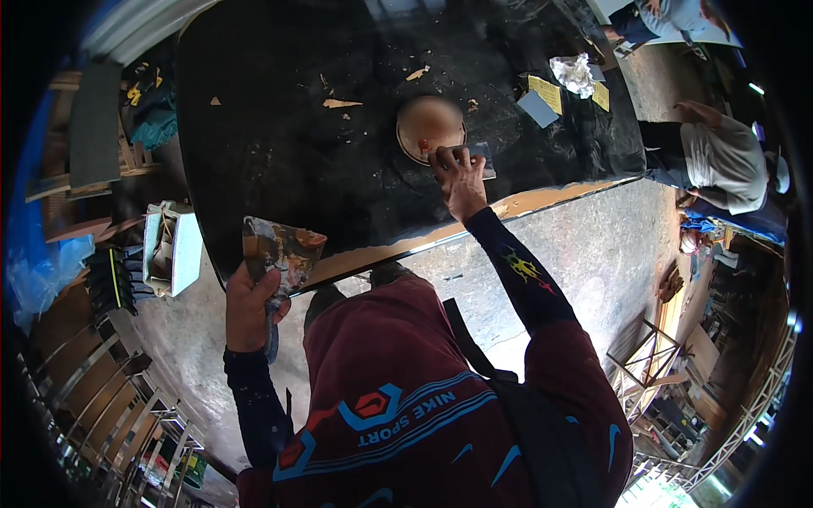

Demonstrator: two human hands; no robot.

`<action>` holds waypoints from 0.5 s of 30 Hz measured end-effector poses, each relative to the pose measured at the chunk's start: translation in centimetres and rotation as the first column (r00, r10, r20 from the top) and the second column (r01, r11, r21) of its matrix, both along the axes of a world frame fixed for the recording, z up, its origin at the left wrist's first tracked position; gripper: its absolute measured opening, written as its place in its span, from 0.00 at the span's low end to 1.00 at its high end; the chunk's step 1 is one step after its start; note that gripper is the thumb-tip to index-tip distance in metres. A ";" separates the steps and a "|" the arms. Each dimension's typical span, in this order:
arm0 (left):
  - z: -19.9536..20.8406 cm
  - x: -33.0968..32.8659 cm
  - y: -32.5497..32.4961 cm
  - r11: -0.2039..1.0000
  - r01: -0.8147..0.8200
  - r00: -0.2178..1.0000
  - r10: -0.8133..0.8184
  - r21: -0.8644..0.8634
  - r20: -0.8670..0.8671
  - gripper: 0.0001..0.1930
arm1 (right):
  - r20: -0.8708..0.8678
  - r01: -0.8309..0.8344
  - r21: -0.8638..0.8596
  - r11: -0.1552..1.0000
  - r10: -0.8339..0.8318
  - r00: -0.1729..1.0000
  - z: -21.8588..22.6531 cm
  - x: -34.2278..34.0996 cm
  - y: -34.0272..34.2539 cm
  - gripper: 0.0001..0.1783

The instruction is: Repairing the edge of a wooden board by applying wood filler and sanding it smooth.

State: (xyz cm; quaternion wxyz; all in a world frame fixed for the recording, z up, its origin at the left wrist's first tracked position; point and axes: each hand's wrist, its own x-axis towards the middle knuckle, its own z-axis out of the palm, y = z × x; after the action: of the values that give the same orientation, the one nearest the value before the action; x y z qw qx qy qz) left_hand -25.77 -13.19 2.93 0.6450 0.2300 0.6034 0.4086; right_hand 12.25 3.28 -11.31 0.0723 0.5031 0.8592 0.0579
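My left hand [247,311] is closed around the handle of a wide putty knife [286,247], held over the near left edge of the black panel [279,161]. Orange-brown and whitish filler smears its blade. At the near rim of a round can of beige filler [430,118], my right hand [461,182] grips a small flat scraper [486,160], whose greyish blade shows beyond my fingers. A small red-orange blob [424,146] sits on the filler close to my fingertips. My grip hides much of the scraper.
Dried filler flakes [341,103] lie scattered on the panel. Toward its right end are sandpaper pieces [544,95] and a crumpled white wad [572,74]. A white box [169,245] stands left on the floor. Other people [724,161] are at the right.
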 end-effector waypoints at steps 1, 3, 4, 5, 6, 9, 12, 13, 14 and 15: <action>0.0 0.4 0.2 1.000 -0.002 1.000 0.002 -0.005 -0.004 0.16 | 0.024 -0.007 -0.028 1.000 0.008 1.000 -0.1 0.0 0.2 0.34; 0.1 1.2 0.7 1.000 -0.006 1.000 0.006 -0.007 -0.024 0.16 | 0.072 -0.008 -0.070 0.998 0.013 0.997 0.4 -0.3 0.3 0.36; 0.1 1.6 1.0 1.000 -0.009 1.000 0.009 -0.010 -0.027 0.16 | 0.092 -0.001 -0.097 0.995 0.010 0.996 0.7 -0.3 0.5 0.37; 0.2 2.0 1.3 1.000 -0.003 0.999 0.003 -0.007 -0.038 0.16 | 0.112 0.007 -0.122 0.992 0.006 0.994 1.1 -0.3 0.7 0.38; 0.3 2.3 1.7 1.000 0.006 0.999 -0.006 -0.004 -0.046 0.15 | 0.111 0.010 -0.122 0.992 0.004 0.994 0.2 0.5 1.0 0.38; 0.3 3.3 2.5 0.999 0.010 0.994 -0.013 -0.031 -0.104 0.13 | -0.363 -0.075 -0.074 0.994 0.043 0.931 0.2 1.5 2.3 0.27; 0.8 4.3 3.2 0.999 -0.024 0.986 0.020 -0.022 -0.163 0.14 | -0.300 0.001 -0.134 0.991 -0.041 0.953 5.6 0.6 2.7 0.18; 0.9 4.7 3.4 0.999 -0.034 0.986 0.030 -0.017 -0.166 0.14 | -0.303 -0.009 -0.129 0.992 -0.030 0.952 5.9 1.0 2.9 0.18; 0.9 5.0 3.6 1.000 -0.014 0.986 0.012 -0.016 -0.165 0.13 | -0.563 -0.042 -0.215 0.976 -0.088 0.822 6.2 1.9 3.2 0.21; 0.9 5.2 3.7 1.000 0.001 0.986 -0.004 -0.017 -0.166 0.12 | -0.766 -0.105 -0.290 0.951 -0.165 0.621 6.6 2.5 3.3 0.25</action>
State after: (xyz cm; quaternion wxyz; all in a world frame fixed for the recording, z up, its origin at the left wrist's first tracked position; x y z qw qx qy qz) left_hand -20.58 -9.53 3.84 0.5951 0.2584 0.6581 0.3821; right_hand 14.74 6.62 -4.73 -0.2304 0.4746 0.7940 -0.3021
